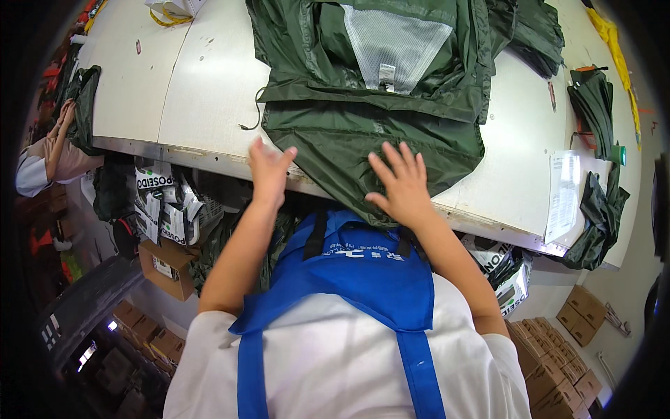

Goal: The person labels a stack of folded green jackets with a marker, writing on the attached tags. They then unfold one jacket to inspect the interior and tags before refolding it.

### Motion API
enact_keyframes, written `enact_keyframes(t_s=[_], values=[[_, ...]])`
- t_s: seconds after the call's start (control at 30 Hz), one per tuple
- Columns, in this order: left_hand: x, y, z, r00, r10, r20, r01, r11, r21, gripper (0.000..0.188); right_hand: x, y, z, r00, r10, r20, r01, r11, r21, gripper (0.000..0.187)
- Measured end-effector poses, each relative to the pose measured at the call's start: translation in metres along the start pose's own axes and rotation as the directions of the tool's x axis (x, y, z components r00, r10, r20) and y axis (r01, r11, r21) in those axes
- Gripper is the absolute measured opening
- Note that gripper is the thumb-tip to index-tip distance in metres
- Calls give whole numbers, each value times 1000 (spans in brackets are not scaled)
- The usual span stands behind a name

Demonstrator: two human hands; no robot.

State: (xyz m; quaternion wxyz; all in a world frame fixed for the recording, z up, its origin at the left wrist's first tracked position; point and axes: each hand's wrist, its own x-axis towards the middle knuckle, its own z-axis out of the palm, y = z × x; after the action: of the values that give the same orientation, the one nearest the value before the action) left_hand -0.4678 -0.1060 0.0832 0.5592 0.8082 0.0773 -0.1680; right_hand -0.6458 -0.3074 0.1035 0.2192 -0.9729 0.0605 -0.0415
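Note:
A dark green raincoat (pixel 307 119) lies on the white tabletop, its lower part hanging over the front edge. A light grey mesh panel (pixel 398 42) with a small white label (pixel 386 73) shows in its upper part. My right hand (pixel 403 185) rests on the green fabric near the table edge, fingers spread. At the garment's lower left side is my left hand (pixel 271 171), open, with thumb and fingers apart and nothing in it; whether it touches the cloth I cannot tell. A thin dark drawcord (pixel 257 115) sticks out at the garment's left.
More folded green garments (pixel 537 38) lie at the back right, with another bundle (pixel 597 220) at the right corner by a printed sheet (pixel 562 195). A co-worker's hands (pixel 64 119) hold green fabric at far left. Below the table are packaged bags (pixel 171 202) and a cardboard box (pixel 167 269).

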Motion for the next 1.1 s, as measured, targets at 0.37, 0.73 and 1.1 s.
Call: enact_keyframes(t_s=[0.37, 0.73, 1.1], values=[[-38, 63, 45, 399, 483, 780, -869, 469, 154, 60, 144, 110, -19, 960, 280, -15, -273, 945, 180, 24], [-2, 34, 97, 197, 512, 836, -973, 209, 102, 25, -10, 95, -41, 598, 538, -595, -508, 828, 239, 55], [-2, 19, 102, 233, 477, 847, -967, 205, 150, 53, 1, 43, -47, 838, 546, 20, -344, 499, 796, 59]])
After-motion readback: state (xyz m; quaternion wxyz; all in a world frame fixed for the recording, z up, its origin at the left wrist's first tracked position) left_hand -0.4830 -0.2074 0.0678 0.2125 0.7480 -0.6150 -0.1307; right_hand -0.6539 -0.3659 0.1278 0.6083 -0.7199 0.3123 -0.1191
